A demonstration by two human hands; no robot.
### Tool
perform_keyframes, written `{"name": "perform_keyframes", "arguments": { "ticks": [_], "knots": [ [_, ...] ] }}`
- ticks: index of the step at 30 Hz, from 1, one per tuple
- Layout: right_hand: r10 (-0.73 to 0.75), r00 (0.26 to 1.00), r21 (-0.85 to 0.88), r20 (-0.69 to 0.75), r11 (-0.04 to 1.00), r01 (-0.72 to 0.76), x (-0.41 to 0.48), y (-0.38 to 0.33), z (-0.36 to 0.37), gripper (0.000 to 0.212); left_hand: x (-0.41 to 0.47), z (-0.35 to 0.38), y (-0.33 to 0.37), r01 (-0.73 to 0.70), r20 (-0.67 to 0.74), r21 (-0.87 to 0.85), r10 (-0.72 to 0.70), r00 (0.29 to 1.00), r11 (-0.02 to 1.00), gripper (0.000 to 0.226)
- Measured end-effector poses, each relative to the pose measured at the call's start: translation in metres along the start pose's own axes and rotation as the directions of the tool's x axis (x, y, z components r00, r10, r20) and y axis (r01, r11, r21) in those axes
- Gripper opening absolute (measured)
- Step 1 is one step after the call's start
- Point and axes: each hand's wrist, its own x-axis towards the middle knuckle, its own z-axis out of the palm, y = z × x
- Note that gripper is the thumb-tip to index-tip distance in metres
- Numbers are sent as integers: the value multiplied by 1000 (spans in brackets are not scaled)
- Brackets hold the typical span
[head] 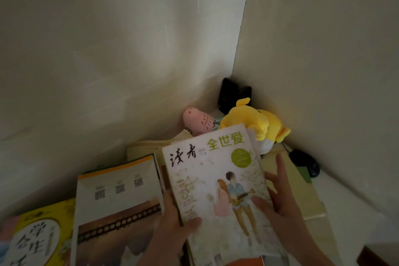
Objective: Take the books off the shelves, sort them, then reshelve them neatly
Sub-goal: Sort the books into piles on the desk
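grips the white illustrated book (216, 170) at its spine with the left hand (172, 224), thumb curled over the cover. steadies the right edge with the right hand (282, 205), thumb flat on the cover, fingers (280, 166) straight and spread. held tilted above a desk (341, 218) corner, just right of an orange-banded book (116, 190), in front of a yellow plush (248, 119).

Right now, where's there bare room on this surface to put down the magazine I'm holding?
The bare white surface on the right, between the black mouse and the cream book, is free. The left is packed with books, and the corner holds the yellow plush and pink toy.
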Motion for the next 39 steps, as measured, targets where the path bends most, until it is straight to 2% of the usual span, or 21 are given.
{"name": "perform_keyframes", "arguments": {
  "ticks": [2, 4, 5, 7, 8, 10, 13, 15, 17, 19, 22, 26, 30, 35, 39],
  "knots": [
    [2, 1000, 56, -17, 998, -2, 8, -2, -2, 88, 4, 2, 10, -52, -59, 73, 57, 997, 996, 78],
    [47, 999, 71, 4, 996, -47, 15, 8, -3, 77, 9, 6, 17, -97, -70, 223, 116, 991, 970, 55],
    [81, 997, 64, 8, 995, -81, 17, 16, -4, 74, 14, 7, 15, -123, -70, 329, 154, 986, 936, 55],
    [155, 988, 58, 0, 986, -155, 18, 32, -4, 70, 23, 10, 5, -156, -8, 568, 196, 981, 808, 87],
    [184, 983, 52, -10, 982, -184, 16, 38, -5, 69, 24, 12, 0, -109, -21, 618, 155, 988, 778, 96],
    [225, 974, 44, -26, 974, -224, 14, 50, -10, 69, 23, 14, -3, -15, -52, 628, 61, 997, 778, 98],
    [306, 952, 96, 15, 947, -306, 13, 54, -14, 75, 26, 9, -7, -25, -48, 635, 72, 996, 772, 91],
    [344, 939, 111, 11, 933, -343, 13, 50, -14, 73, 29, 7, -3, -23, -65, 555, 71, 995, 831, 91],
    [372, 928, 153, 1, 917, -368, 11, 46, -14, 71, 31, 6, 3, 0, -118, 349, 43, 992, 937, 84],
    [398, 917, 207, 11, 896, -392, 9, 43, -18, 74, 34, 1, 3, 17, -174, 199, 18, 985, 980, 72],
    [467, 884, 287, 20, 844, -452, 1, 42, -29, 84, 37, -7, 3, 19, -226, 187, 24, 974, 982, 59],
    [517, 853, 365, 72, 782, -505, -4, 43, -38, 79, 47, 1, 10, 4, -194, 233, 42, 980, 972, 36],
    [544, 834, 377, 92, 756, -535, -2, 44, -39, 76, 59, 2, 9, 53, -220, 184, -11, 975, 982, 43],
    [528, 844, 420, 96, 747, -515, -4, 39, -40, 71, 56, 6, 11, 22, -204, -134, -50, 978, 991, 38],
    [515, 855, 443, 66, 752, -487, -4, 38, -44, 71, 58, 14, 19, -82, -240, -209, 30, 970, 974, 38]
  ]
}}
